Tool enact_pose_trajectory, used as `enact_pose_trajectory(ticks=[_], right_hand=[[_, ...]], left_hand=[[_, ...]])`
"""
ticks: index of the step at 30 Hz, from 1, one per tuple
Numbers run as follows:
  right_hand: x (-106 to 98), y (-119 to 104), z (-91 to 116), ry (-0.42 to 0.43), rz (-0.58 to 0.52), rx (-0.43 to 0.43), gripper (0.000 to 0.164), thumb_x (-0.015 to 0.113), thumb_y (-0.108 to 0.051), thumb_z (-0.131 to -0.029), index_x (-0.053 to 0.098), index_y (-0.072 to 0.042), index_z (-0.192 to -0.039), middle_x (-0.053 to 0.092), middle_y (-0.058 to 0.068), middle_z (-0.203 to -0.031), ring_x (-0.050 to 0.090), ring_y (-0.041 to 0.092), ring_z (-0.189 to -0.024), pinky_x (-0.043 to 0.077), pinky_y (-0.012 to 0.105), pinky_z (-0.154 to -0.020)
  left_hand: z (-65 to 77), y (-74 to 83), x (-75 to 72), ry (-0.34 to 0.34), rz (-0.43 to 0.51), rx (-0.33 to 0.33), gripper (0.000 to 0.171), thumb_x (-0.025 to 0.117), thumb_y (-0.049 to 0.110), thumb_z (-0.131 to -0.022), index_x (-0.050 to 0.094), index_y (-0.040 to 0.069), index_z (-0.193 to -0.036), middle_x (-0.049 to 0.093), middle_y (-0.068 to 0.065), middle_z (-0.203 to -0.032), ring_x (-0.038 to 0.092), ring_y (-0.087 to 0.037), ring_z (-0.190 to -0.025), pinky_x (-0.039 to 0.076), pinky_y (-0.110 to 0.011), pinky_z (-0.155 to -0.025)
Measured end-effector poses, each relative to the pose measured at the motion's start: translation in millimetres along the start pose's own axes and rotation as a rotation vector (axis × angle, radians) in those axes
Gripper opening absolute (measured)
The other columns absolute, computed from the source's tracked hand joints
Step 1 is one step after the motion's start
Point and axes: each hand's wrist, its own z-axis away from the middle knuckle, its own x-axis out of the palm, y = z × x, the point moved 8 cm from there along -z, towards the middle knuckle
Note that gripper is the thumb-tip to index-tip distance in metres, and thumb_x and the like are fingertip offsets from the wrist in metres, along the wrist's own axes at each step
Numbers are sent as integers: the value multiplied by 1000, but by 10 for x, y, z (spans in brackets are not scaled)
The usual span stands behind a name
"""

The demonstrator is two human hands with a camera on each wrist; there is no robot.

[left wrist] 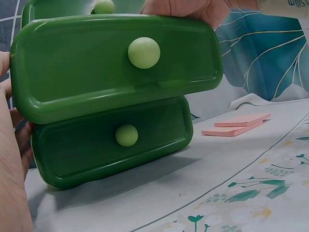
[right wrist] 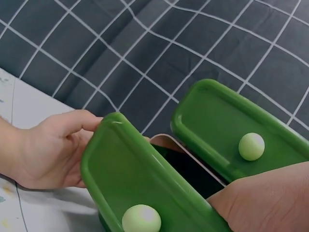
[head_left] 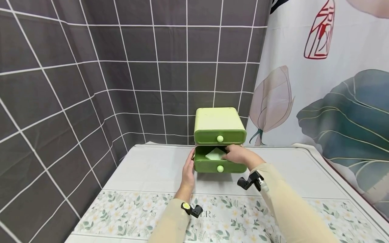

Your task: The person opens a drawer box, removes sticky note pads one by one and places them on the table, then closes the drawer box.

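A small drawer cabinet [head_left: 217, 118] with a pale green top and round knobs stands on the table. Its middle drawer [left wrist: 82, 67] is pulled out; the drawers above and below are closed in. Inside the pulled-out drawer lies a pale green square [head_left: 214, 154], like a sticky note pad. My right hand [head_left: 240, 156] reaches over the drawer's right side, thumb by the pad. Its fingertips are hidden inside, so I cannot tell whether they pinch anything. Along the drawer's left side my left hand [head_left: 187, 172] rests, fingers extended and touching its edge [right wrist: 104, 126].
Two flat pink pads [left wrist: 236, 124] lie stacked askew on the table right of the cabinet, behind my right arm in the head view. A floral-printed cloth [head_left: 136, 212] covers the table's near part. Dark checked fabric [head_left: 170, 77] hangs close behind the cabinet.
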Motion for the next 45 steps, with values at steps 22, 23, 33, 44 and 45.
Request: enact_pose_trajectory(ticks=[22,23,33,44,45], right_hand=[[155,61,-193,-131,249,153,26,59,-34,-83,60,-10,-72,58,2,-73,51,18,-67,44,33,-68],[159,61,-198,-133,248,154,24,60,-32,-83,60,-10,-72,58,3,-73,51,18,-66,44,33,-67],[153,86,-236,-161,331,210,30,63,-35,-84,62,-5,-86,59,7,-88,52,20,-75,44,37,-75],[107,8,-165,-98,287,144,27,59,-30,-86,62,-6,-76,57,3,-68,51,18,-67,45,37,-73],[105,11,-163,-88,278,140,26,59,-30,-86,62,-6,-76,57,3,-68,51,18,-67,45,37,-73]], left_hand=[[0,39,16,-11,46,31,47,24,1,-95,24,-8,-140,27,-24,-144,23,-36,-133,18,-45,-108],[0,39,14,-13,45,31,47,24,1,-95,24,-8,-140,26,-24,-144,22,-36,-133,17,-45,-108],[0,9,2,-12,38,2,47,24,2,-95,25,-4,-142,28,-20,-145,24,-32,-133,19,-44,-108],[-6,19,3,-16,38,13,47,24,3,-95,25,-5,-141,28,-20,-144,25,-32,-133,19,-44,-108],[-5,16,1,-15,36,11,47,24,3,-95,25,-5,-141,29,-20,-144,25,-32,-133,19,-44,-108]])
